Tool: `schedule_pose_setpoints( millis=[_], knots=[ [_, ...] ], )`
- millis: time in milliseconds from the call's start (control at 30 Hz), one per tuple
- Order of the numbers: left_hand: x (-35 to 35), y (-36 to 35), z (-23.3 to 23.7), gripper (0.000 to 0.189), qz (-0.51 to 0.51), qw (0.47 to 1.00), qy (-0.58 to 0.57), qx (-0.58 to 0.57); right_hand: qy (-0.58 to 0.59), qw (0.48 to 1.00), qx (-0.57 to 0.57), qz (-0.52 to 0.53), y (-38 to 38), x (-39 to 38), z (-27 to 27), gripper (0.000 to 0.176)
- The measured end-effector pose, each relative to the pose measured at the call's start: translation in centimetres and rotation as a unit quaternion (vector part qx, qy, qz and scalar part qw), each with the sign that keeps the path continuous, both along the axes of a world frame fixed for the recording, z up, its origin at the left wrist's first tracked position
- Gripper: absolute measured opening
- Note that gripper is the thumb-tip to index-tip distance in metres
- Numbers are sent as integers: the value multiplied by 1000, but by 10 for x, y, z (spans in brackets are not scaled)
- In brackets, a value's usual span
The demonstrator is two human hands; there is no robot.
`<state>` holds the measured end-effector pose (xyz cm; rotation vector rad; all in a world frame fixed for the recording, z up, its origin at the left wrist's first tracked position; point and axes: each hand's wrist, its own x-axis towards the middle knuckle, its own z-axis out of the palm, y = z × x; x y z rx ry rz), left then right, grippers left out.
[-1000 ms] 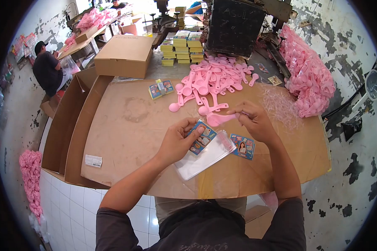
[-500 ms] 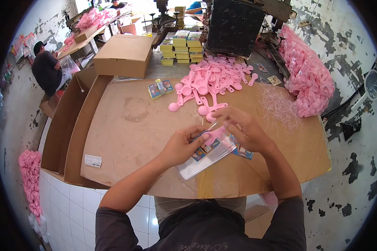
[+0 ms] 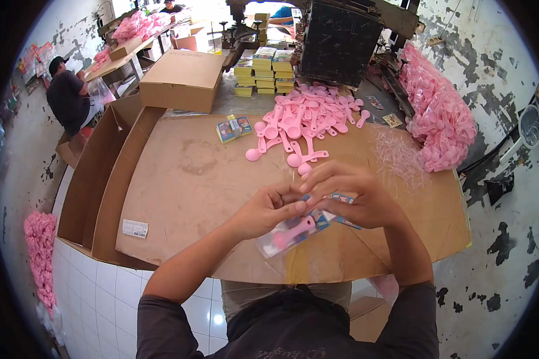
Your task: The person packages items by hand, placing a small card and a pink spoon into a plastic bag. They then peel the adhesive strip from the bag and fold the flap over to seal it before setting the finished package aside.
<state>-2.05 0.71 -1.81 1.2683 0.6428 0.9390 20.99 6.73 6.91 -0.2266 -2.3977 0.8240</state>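
Observation:
A clear plastic bag (image 3: 268, 246) is between my hands above the cardboard tabletop, tilted, with a pink scoop (image 3: 293, 232) lying inside it. My left hand (image 3: 269, 209) pinches the bag's upper edge between thumb and fingers. Bent over the same end is my right hand (image 3: 353, 194), its fingertips at the bag's mouth and slightly smeared by motion. Blue printed cards (image 3: 343, 197) show under the right hand, partly hidden. Beyond my hands spreads a heap of pink scoops (image 3: 305, 116), a few loose ones nearest me.
A banded card bundle (image 3: 234, 128) lies left of the heap; stacked cards (image 3: 265, 70) stand behind. A closed carton (image 3: 179, 81) and open box (image 3: 96, 179) line the left. Bagged scoops (image 3: 440, 113) and plastic strips (image 3: 398, 152) occupy the right. A person (image 3: 69, 96) sits far left.
The pink scoop has slid down into the plastic bag, away from my right fingers. My right hand has moved slightly down, and both hands are closer together at the bag's mouth.

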Motion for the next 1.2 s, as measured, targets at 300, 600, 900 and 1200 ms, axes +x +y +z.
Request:
schedule_pose_setpoints(
  millis=[300, 600, 900, 1200],
  knots=[
    [13, -16, 14, 37, 145, 949, 107, 261, -68, 973, 96, -197, -24, 0, 38, 10],
    [16, -11, 9, 23, 166, 982, 17, 89, -51, 979, 70, -185, -33, -13, 25, 14],
    [18, -18, 22, 23, 180, 980, -20, 82, 53, 958, 96, -263, -26, -21, 7, 22],
    [16, -22, 17, 38, 277, 891, 229, 277, -16, 872, 417, -254, -26, -31, -1, 24]
  ],
)
